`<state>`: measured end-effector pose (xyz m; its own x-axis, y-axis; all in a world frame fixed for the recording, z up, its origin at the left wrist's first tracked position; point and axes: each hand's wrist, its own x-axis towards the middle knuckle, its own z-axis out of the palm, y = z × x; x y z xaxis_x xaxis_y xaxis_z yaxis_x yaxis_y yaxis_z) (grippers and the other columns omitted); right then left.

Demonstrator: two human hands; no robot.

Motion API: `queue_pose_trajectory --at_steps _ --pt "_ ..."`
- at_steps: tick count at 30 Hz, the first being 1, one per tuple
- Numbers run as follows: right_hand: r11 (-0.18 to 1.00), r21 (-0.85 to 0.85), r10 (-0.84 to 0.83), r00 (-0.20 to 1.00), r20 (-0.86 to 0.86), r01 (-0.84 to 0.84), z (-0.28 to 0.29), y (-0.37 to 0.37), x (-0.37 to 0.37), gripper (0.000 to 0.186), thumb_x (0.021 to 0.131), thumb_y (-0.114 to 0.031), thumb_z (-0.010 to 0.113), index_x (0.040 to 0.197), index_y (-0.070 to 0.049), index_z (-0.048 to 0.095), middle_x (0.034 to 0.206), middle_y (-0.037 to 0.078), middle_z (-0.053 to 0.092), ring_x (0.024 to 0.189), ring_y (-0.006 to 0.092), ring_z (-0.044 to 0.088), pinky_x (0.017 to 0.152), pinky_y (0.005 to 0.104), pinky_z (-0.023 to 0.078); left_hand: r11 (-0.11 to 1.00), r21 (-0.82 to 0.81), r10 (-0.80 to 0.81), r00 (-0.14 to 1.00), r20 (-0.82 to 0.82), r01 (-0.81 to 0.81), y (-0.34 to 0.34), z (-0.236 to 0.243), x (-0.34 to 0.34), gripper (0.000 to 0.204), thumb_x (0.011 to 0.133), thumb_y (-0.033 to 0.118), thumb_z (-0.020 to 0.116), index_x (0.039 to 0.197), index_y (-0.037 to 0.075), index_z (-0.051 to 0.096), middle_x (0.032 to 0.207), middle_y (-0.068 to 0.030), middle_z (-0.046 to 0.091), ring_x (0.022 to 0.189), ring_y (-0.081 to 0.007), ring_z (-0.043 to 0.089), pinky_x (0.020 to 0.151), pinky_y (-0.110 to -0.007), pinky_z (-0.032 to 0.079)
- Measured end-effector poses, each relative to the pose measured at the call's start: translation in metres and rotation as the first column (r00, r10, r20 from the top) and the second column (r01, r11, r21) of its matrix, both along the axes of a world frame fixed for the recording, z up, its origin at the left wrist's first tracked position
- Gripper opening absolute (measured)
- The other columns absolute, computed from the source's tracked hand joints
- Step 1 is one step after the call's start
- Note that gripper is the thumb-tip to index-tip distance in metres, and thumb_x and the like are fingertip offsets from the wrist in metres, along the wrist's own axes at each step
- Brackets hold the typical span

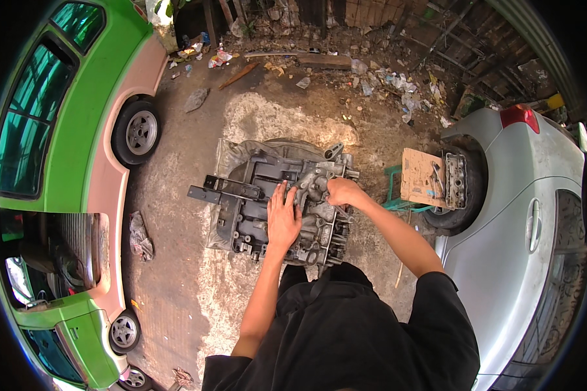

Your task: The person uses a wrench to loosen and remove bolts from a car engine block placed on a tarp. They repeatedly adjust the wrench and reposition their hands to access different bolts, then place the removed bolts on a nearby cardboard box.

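An engine block (pixel 261 225) of dark and grey metal lies in front of me, its castings, bolt holes and bracket-like parts facing up. My left hand (pixel 284 220) rests on its middle, palm down, the fingers stretched out over the dark casting. On the block's right side, my right hand (pixel 344 191) is closed with the fingers curled down against the lighter metal parts. What it grips is hidden by the fingers. A pair of dark metal bars (pixel 225 189) sticks out from the block's left side.
Beneath the block is a grey cover (pixel 225 156). At right, a small green-legged stool (pixel 393 186) bears a wooden board (pixel 421 176) and a metal engine part (pixel 455 179). A green van (pixel 88 156) flanks the left, a silver car (pixel 502 228) the right. Litter (pixel 404 91) lies along the far wall.
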<state>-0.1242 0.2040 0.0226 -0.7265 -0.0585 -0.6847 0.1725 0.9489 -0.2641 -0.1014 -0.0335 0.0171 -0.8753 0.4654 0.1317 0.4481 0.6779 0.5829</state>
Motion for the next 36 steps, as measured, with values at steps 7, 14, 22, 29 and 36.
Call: queue_pose_trajectory --at_steps 7,14,22,29,36 --pt "0.499 -0.635 -0.674 0.725 0.143 0.589 -0.021 -0.005 0.048 0.040 0.097 -0.022 0.073 0.081 0.007 0.052 0.074 0.020 0.064 0.067 0.0297 0.078 0.053 0.0402 0.061 1.000 0.000 0.006 1.000 -0.020 -0.006 0.000 -0.003 0.000 0.055 0.094 0.007 0.063 0.148 0.007 0.050 0.162 -0.0187 0.042 0.151 -0.0400 0.037 0.124 -0.052 0.032" --pt "0.577 -0.527 -0.732 0.682 0.006 0.624 -0.040 -0.025 0.060 0.041 0.101 -0.022 0.070 0.080 0.011 0.059 0.076 0.016 0.070 0.067 0.0278 0.079 0.055 0.0390 0.057 1.000 0.002 -0.002 1.000 -0.007 0.003 0.000 -0.004 0.000 0.056 0.094 0.007 0.063 0.148 0.008 0.050 0.162 -0.0181 0.042 0.152 -0.0390 0.037 0.123 -0.052 0.032" --pt "0.622 -0.542 -0.694 0.718 -0.049 0.564 -0.049 -0.010 0.073 0.042 0.101 -0.031 0.071 0.110 0.010 0.068 0.100 0.021 0.074 0.091 0.0317 0.076 0.077 0.0426 0.057 1.000 0.007 -0.004 1.000 -0.023 0.004 -0.002 -0.005 0.001 0.057 0.095 0.007 0.062 0.150 0.009 0.049 0.162 -0.0170 0.042 0.152 -0.0376 0.037 0.123 -0.054 0.032" --pt "0.859 -0.340 -0.457 0.873 -0.169 0.384 -0.014 0.034 0.055 0.049 0.102 -0.044 0.069 0.131 -0.004 0.072 0.124 0.021 0.074 0.118 0.0392 0.069 0.102 0.0492 0.053 1.000 -0.002 -0.009 1.000 -0.025 0.009 -0.002 -0.003 0.001 0.057 0.094 0.006 0.062 0.149 0.006 0.049 0.161 -0.0190 0.043 0.151 -0.0407 0.037 0.124 -0.052 0.032" --pt "0.971 -0.132 -0.234 0.914 -0.332 0.201 -0.004 0.034 0.031 0.036 0.095 -0.037 0.077 0.114 -0.007 0.075 0.102 0.019 0.076 0.103 0.0374 0.071 0.099 0.0509 0.051 1.000 0.004 -0.012 1.000 0.001 0.012 -0.001 -0.003 0.000 0.058 0.093 0.006 0.063 0.149 0.007 0.049 0.161 -0.0184 0.043 0.151 -0.0402 0.037 0.124 -0.051 0.032"
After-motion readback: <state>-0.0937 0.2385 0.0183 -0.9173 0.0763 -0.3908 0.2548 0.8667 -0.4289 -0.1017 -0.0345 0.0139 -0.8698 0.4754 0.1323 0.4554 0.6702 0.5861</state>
